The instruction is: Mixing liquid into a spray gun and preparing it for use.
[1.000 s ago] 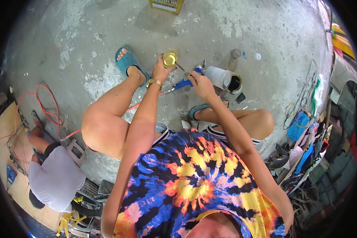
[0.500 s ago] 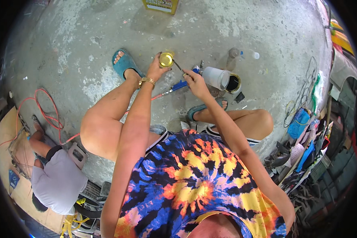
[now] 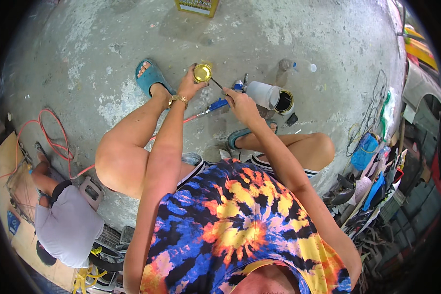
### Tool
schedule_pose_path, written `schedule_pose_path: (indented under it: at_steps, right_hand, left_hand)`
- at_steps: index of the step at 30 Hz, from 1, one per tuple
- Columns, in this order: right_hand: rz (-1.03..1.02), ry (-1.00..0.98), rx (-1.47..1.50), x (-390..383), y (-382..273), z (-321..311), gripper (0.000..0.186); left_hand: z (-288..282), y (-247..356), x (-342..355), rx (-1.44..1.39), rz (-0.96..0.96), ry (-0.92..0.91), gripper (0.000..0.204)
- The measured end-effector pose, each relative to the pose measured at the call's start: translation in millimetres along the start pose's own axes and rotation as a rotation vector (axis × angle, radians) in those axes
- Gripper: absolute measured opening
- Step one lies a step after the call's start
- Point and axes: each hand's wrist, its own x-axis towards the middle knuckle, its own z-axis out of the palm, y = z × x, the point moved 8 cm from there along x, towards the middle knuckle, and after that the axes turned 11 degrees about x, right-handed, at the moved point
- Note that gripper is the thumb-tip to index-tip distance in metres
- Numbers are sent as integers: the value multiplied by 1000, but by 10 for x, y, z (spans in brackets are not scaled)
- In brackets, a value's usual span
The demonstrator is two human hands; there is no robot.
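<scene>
My left hand (image 3: pixel 187 85) is closed around a small round gold can (image 3: pixel 202 73), with its shiny top facing up. In my right hand (image 3: pixel 241 104) is a thin dark rod-like tool (image 3: pixel 217 84); its far end meets the can's rim on the right side. I cannot make out the exact kind of tool. Below and between my hands lies a blue air spray gun (image 3: pixel 217 104), joined to a red hose (image 3: pixel 60 126). Right of my right hand, a translucent plastic cup (image 3: pixel 262 94) leans against an open can (image 3: pixel 284 102) with black contents.
A yellow rectangular tin (image 3: pixel 197 7) stands ahead on the concrete floor. Beyond the open can is a clear plastic bottle (image 3: pixel 284 65). Loose wire (image 3: pixel 372 112) and piled scraps (image 3: pixel 372 188) line the right side. Another person (image 3: pixel 66 225) is low at the left.
The whole view has shifted slightly. My hands keep the same hold on the gold can and the tool, and the tool's end stays at the rim.
</scene>
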Motion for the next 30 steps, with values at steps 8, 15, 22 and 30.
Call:
schedule_pose_path:
  at_steps: [8,15,22,30]
  right_hand:
    - [92,-197,-334,409,-481,75,19]
    - [66,-172,-278,311,-469,44,17]
    - [97,-279,-168,399,-237,-33,21]
    - [82,-69,-12,222,-79,203,28]
  left_hand:
    - [-17,92,104,-83,29,26,91]
    - [-37,49,98,-94,36,43,91]
    - [-47,74,23,9,38,28,93]
    - [8,-182,80,-139,88,240,98]
